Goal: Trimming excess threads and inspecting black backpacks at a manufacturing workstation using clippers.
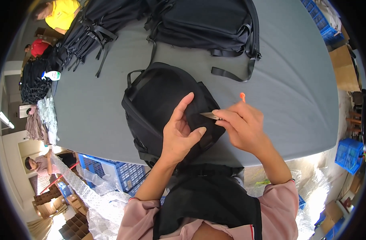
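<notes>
A black backpack (159, 94) lies on the grey-covered table in front of me, its top end pointing away. Over its right part is my left hand (179, 132), with thumb and index finger spread wide and nothing visible between them. The other fingers are partly hidden behind it. My right hand (245, 126) is closed on what look like small thread snips (209, 115), whose pointed metal tip points left toward the bag's right side. An orange piece (242, 96) sticks up behind that hand; whether it belongs to the snips I cannot tell.
Another black backpack (203, 24) lies at the far side with a loose strap (231, 75). More black bags (91, 32) are piled far left, near a white spray bottle (51, 75). Blue crates (127, 176) and clear plastic wrap stand below the table edge. Other people are at left.
</notes>
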